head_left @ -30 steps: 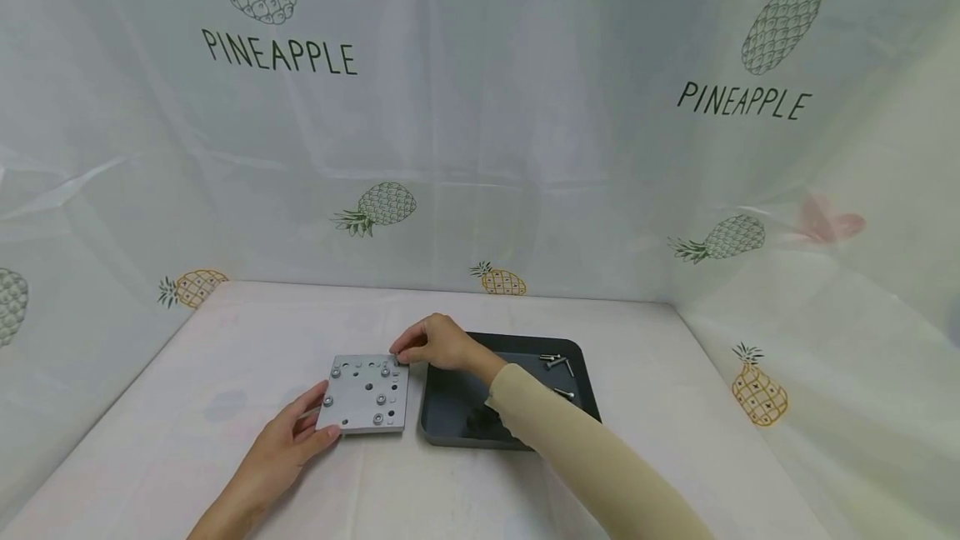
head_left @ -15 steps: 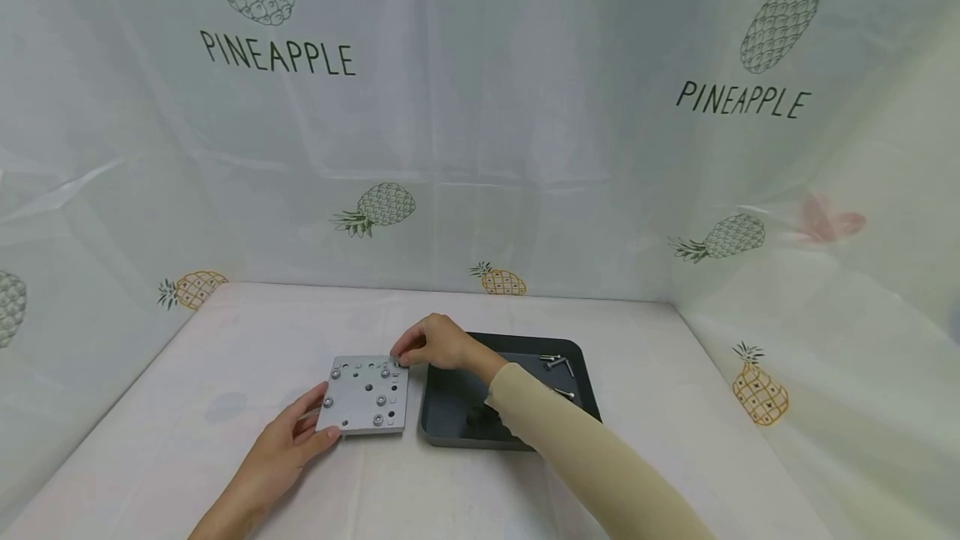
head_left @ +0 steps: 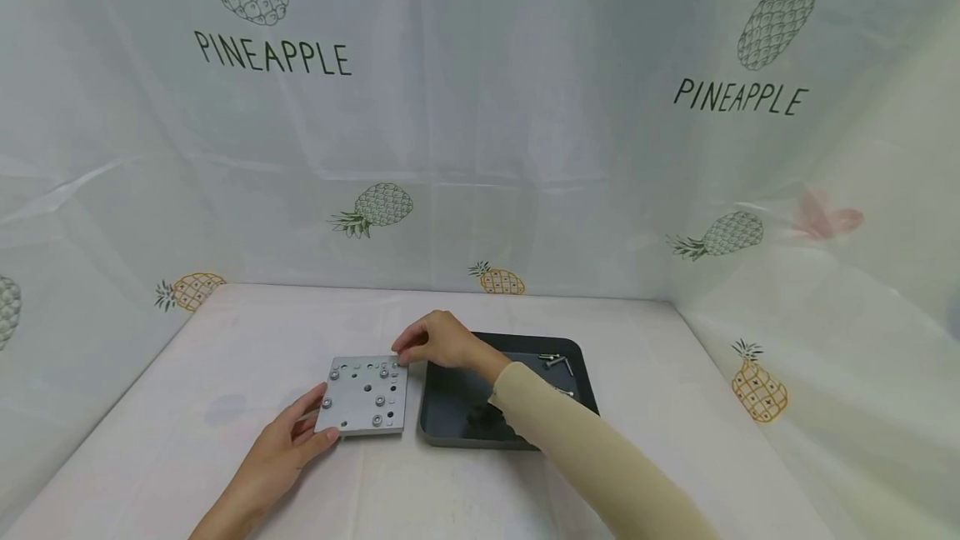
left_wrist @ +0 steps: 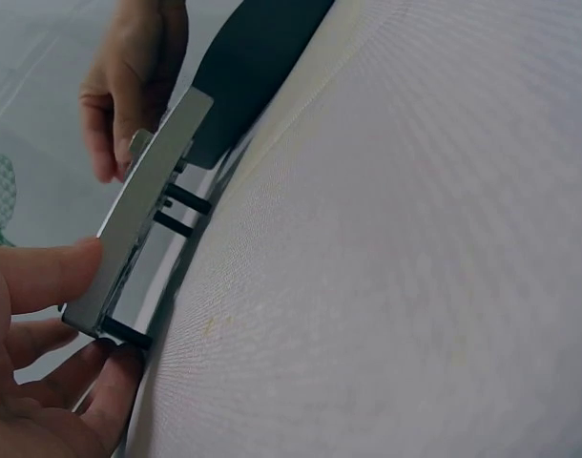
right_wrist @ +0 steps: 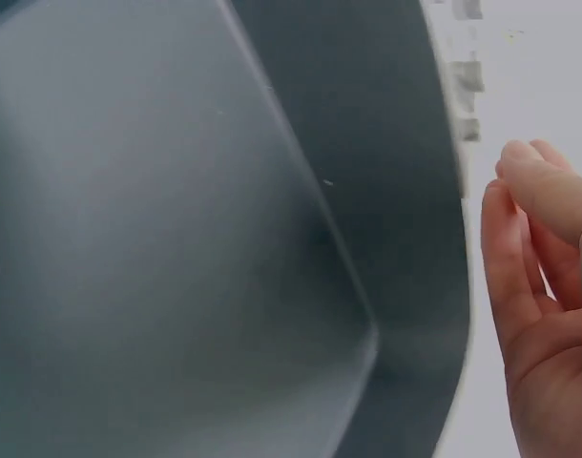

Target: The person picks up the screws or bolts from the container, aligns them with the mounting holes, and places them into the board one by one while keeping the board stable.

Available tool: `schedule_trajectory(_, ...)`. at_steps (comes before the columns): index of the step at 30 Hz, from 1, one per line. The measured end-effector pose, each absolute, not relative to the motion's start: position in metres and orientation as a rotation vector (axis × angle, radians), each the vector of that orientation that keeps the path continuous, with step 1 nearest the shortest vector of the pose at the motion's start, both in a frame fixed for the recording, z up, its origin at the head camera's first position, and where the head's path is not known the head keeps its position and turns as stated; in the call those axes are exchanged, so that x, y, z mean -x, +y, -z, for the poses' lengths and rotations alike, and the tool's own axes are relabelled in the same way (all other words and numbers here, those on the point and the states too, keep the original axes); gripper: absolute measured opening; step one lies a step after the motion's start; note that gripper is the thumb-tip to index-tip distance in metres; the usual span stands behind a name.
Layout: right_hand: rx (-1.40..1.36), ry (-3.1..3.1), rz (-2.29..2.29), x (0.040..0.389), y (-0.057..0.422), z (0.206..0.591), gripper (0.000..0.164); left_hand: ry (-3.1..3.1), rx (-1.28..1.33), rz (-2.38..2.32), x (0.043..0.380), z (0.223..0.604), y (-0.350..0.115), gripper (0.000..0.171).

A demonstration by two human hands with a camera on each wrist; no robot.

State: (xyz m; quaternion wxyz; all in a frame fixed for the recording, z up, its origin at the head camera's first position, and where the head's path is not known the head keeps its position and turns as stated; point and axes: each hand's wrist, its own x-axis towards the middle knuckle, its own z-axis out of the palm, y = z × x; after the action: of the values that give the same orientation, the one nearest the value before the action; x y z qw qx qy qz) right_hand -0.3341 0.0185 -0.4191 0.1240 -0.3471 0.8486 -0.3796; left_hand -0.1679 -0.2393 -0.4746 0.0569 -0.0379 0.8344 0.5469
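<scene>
A square silver metal plate (head_left: 352, 398) with drilled holes lies on the table, several socket-head screws standing in it. In the left wrist view, dark screw shanks (left_wrist: 188, 198) stick out beneath it. My left hand (head_left: 279, 448) grips the plate's near left corner, thumb on the front edge and fingers along the left side. Over the far right corner, my right hand (head_left: 438, 340) pinches a screw (left_wrist: 138, 143) with thumb and fingertips; in the head view the fingers mostly hide it. The right wrist view shows the thumb and fingers (right_wrist: 520, 191) drawn together beside the tray.
Right of the plate stands a dark grey tray (head_left: 480, 442), partly under the right forearm. Several loose screws (head_left: 558, 362) lie in its far right part, and a dark patch (head_left: 483, 415) shows near the sleeve. A pineapple-print curtain (head_left: 480, 107) hangs behind the table.
The right hand stays at the plate's far right corner, its fingertips shifting only slightly. The left hand keeps its grip on the plate. The head view has drifted a little.
</scene>
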Motion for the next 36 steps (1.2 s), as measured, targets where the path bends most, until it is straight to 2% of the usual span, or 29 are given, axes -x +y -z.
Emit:
schedule_trajectory(5, 1.083, 2.469, 1.094, 0.336, 0.048, 0.396, 0.018, 2.542, 0.109, -1.641, 0.167, 0.473, -0.240, 0.084)
schedule_trajectory(13, 1.064, 2.595, 1.012, 0.339, 0.133, 0.365, 0.022, 2.581, 0.107, -1.587, 0.168, 0.473, -0.240, 0.082)
schedule_trajectory(24, 0.991, 2.637, 0.796, 0.324, 0.217, 0.377, 0.019, 2.560, 0.120, -1.605, 0.166, 0.476, -0.240, 0.084)
schedule_trajectory(36, 1.097, 2.686, 0.590, 0.299, 0.248, 0.401, 0.019, 2.564, 0.110, -1.599, 0.167, 0.477, -0.241, 0.084)
